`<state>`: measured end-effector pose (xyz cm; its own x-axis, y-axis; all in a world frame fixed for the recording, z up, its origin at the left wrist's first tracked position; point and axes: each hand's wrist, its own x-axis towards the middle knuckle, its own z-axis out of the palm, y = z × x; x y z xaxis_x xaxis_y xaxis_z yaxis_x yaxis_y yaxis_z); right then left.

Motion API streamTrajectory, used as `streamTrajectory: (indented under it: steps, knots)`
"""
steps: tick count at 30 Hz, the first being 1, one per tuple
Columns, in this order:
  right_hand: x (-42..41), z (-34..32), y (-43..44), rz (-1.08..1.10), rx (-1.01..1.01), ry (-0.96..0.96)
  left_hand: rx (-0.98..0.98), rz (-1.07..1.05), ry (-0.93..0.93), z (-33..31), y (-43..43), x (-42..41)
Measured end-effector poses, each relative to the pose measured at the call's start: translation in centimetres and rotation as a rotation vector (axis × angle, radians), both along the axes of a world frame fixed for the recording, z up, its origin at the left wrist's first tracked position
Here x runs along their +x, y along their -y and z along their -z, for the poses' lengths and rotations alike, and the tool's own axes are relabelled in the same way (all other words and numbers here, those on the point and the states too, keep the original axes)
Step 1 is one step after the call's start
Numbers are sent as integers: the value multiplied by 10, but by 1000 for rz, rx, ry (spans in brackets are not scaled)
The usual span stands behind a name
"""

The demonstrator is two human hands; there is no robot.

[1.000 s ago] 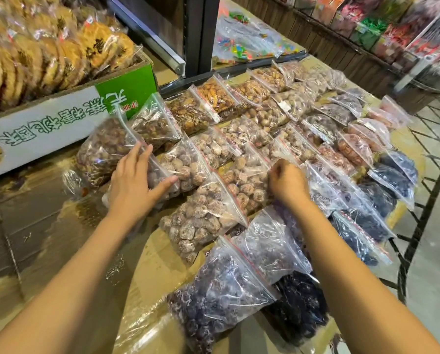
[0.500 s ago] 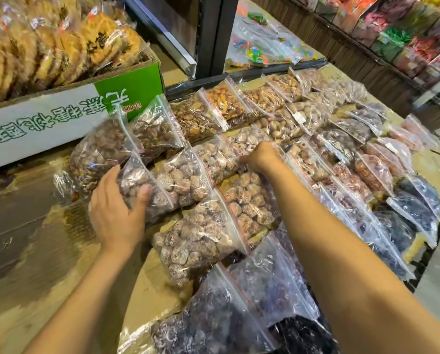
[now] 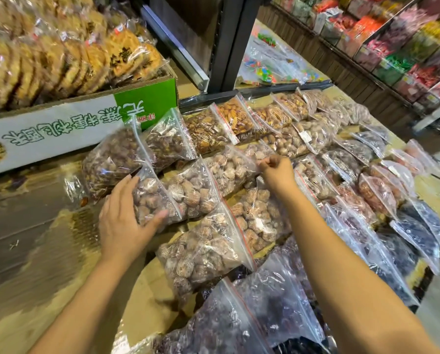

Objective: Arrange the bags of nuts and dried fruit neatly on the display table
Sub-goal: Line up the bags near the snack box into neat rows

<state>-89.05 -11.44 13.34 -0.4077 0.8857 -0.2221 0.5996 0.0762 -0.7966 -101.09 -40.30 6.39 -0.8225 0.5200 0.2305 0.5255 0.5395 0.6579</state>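
Rows of clear zip bags of nuts and dried fruit cover the display table (image 3: 147, 297). My left hand (image 3: 123, 218) grips the near-left end of a small bag of pale brown dried fruit (image 3: 155, 200), thumb on top, fingers along its side. My right hand (image 3: 277, 169) has its fingers curled and pinches the top corner of another bag of pale dried fruit (image 3: 233, 167) in the second row. A larger bag of the same fruit (image 3: 208, 251) lies just in front. Dark fruit bags (image 3: 252, 310) sit nearest me.
A green and white carton (image 3: 60, 129) full of wrapped biscuits stands at the left, against the bags. Orange-brown nut bags (image 3: 236, 118) line the back row. Dark bags (image 3: 415, 231) reach the table's right edge. Shelves of packaged snacks (image 3: 392, 47) stand beyond an aisle.
My right hand has stayed reaching at the second-row bag and now pinches its corner. My left hand keeps its hold on the small bag at the left. The view has shifted slightly.
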Motion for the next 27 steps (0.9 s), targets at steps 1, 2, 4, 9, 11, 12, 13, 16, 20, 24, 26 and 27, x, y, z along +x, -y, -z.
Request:
streamTrajectory:
  steps: [1,2,4,9,11,12,13,16,20,24,26,27]
  knots:
    - [3,-5,0,-12,46,-37,-37,66,-9,3,9,-3]
    - [5,-9,-1,-12,92,-77,-69,107,6,6,18,-7]
    - [8,-14,-5,42,144,-159,-103,94,93,10,30,-13]
    - [21,-8,-9,56,28,-133,74,24,161,9,20,-7]
    - [18,-9,-8,90,45,-115,157,31,185,8,10,-2]
    - [15,-13,-6,107,147,-74,171,46,195,8,5,-1]
    - [11,-16,-3,103,273,-26,162,74,196,8,0,0]
    - [-8,-28,28,-199,400,164,77,156,166,9,-7,-2]
    - [-31,-11,66,-516,479,660,25,194,209,10,-1,-9]
    - [-34,-4,76,-446,444,611,42,183,195,6,1,-3]
    - [-28,-3,74,-334,382,435,76,170,207,6,0,-1]
    - [-26,-5,69,-270,355,324,105,148,219,5,0,-1]
